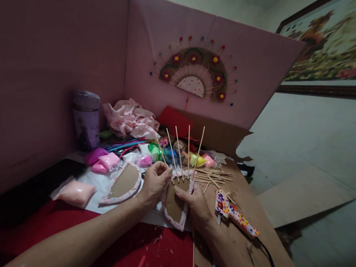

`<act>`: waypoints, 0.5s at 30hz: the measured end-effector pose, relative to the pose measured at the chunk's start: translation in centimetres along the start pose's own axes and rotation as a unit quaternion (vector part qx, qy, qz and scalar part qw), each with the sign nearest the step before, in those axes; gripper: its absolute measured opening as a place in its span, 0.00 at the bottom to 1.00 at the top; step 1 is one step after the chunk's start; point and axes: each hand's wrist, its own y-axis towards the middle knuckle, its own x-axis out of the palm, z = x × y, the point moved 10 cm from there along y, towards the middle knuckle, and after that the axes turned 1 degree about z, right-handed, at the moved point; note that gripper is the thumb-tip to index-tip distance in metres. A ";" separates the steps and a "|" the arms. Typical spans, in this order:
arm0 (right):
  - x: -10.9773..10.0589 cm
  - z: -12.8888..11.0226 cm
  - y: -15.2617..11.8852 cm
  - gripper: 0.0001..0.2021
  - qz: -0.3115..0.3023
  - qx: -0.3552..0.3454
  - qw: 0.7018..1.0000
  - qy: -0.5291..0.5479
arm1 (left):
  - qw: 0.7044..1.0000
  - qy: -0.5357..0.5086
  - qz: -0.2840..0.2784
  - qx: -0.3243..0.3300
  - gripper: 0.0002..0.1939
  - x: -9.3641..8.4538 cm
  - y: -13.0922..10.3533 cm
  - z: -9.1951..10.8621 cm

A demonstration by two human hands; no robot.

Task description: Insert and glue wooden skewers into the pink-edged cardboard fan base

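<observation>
Closely pressed together, the thumb and forefinger of the left hand [153,182] pinch near the lower end of a thin, pale wooden stick [163,152], its other fingers curled behind. The right hand [200,204] clasps the side of a half-round cardboard piece [174,207], thumb lying flat across the smooth brown face, other fingers mostly hidden beneath. This piece is held up between the two hands, its rim wrapped in puffy, pale printed fabric; four more slender sticks [188,146] fan upward from its upper edge.

Just left, a matching half-round panel [124,182] lies on a white sheet [91,179], beside a plump clear bag of peach material [75,192]. Bare loose sticks [214,176] are heaped to the right, near a glossy, flower-patterned glue gun [241,223]. Dark red cloth [161,262] covers the near side. Farther back sit soft, crumpled pink fabric [130,118] and a rounded purple tumbler [87,121]; behind, a fan-shaped ornament [201,57] with rough brown backing hangs on a smooth pink board [140,67].
</observation>
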 end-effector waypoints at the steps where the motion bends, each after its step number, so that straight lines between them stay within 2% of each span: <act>1: 0.0 0.0 0.0 0.19 0.001 0.000 1.000 -0.002 | 1.000 0.000 0.000 -0.001 0.14 0.0 0.0 0.0; 15: -0.1 0.1 0.0 0.20 -0.002 -0.002 1.000 -0.012 | 1.000 0.005 0.001 0.002 0.14 -0.1 0.1 -0.3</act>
